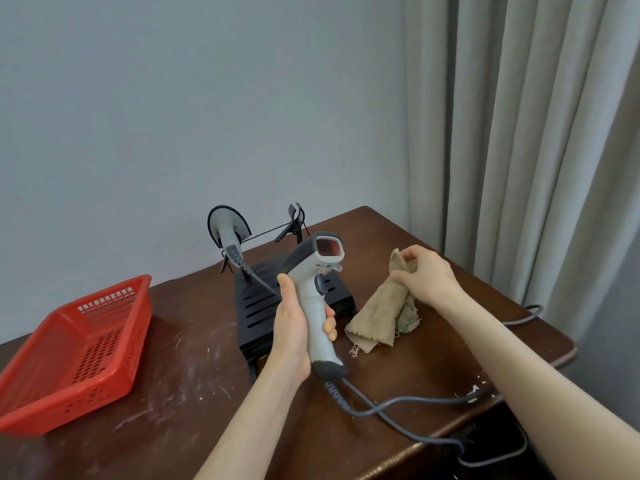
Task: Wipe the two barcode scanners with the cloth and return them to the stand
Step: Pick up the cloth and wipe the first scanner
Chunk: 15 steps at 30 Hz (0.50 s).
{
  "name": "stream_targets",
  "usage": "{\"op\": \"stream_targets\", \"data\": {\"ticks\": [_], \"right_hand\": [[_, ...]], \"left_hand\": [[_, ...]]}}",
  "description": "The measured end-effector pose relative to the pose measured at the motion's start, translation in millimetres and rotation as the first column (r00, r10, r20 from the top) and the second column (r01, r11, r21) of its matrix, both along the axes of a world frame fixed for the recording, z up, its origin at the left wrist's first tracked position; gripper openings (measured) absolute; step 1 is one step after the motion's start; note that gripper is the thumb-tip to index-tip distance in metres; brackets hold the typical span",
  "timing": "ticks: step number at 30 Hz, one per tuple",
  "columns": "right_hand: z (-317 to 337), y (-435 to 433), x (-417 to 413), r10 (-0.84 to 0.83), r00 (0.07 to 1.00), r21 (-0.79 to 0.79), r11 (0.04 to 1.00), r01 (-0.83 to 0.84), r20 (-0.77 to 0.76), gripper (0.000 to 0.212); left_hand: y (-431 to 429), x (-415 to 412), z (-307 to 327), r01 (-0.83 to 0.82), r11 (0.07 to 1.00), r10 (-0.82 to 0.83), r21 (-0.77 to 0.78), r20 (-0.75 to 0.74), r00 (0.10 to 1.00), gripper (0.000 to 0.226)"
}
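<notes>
- Two barcode scanners are seen: the first scanner (313, 292) is held upright above the table (194, 393) by the left hand (294, 327), fingers wrapped around its handle.
- The second scanner (228, 233) hangs on the black stand (256, 303).
- The right hand (426, 275) pinches the top of the cloth (377, 313); its lower end lies on the table, just beside the stand.

Looked like a plain room at home: scuffed wooden table (207, 393), bare grey wall (207, 98) at twelve o'clock, long curtains (536, 133) at two o'clock.
</notes>
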State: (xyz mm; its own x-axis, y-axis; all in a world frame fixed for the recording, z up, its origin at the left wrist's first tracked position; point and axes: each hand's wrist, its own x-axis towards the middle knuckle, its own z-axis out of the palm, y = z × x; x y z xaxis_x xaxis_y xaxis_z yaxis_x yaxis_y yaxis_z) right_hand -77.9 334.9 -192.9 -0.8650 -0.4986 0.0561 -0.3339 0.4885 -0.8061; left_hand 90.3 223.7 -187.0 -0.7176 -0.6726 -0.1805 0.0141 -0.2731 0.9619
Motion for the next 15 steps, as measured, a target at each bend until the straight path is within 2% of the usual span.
{"op": "stream_targets", "data": {"ticks": [2, 4, 6, 7, 8, 11, 13, 15], "right_hand": [[-4.0, -0.8, -0.8, 0.053, 0.998, 0.14, 0.989, -0.049, -0.023, 0.056], [-5.7, -0.6, 1.1, 0.092, 0.981, 0.308, 0.951, -0.036, -0.17, 0.064], [-2.7, 0.8, 3.6, 0.168, 0.904, 0.308, 0.95, -0.042, -0.394, 0.045], [0.7, 1.5, 4.8, 0.228, 0.865, 0.286, 0.953, -0.103, -0.447, 0.032], [2.7, 1.4, 5.3, 0.308, 0.838, 0.301, 0.936, -0.182, -0.45, 0.026], [0.3, -3.8, 3.1, 0.553, 0.78, 0.544, 0.767, -0.34, -0.294, 0.047], [-3.6, -6.8, 0.9, 0.609, 0.774, 0.656, 0.658, -0.369, -0.175, 0.055], [-5.4, -5.8, -1.0, 0.595, 0.791, 0.685, 0.635, -0.356, -0.141, 0.052]], "left_hand": [[0.6, -1.0, 0.6, 0.0, 1.0, 0.0, 0.011, -0.019, 1.0, 0.08], [1.3, -1.5, 1.2, 0.005, 1.0, -0.005, 0.009, -0.02, 1.0, 0.079], [1.6, -1.8, 1.5, 0.002, 1.0, -0.002, 0.001, -0.024, 1.0, 0.078], [1.3, -2.0, 1.2, -0.002, 1.0, 0.002, -0.001, -0.032, 0.999, 0.077], [1.3, -2.3, 1.0, -0.004, 1.0, 0.004, -0.002, -0.037, 0.999, 0.077], [2.6, -1.9, 1.1, 0.001, 1.0, -0.001, -0.009, -0.012, 1.0, 0.079], [2.6, -2.4, 1.3, -0.007, 1.0, 0.007, -0.008, -0.009, 1.0, 0.079], [2.2, -2.6, 2.2, -0.015, 1.0, 0.015, -0.002, -0.018, 1.0, 0.078]]}}
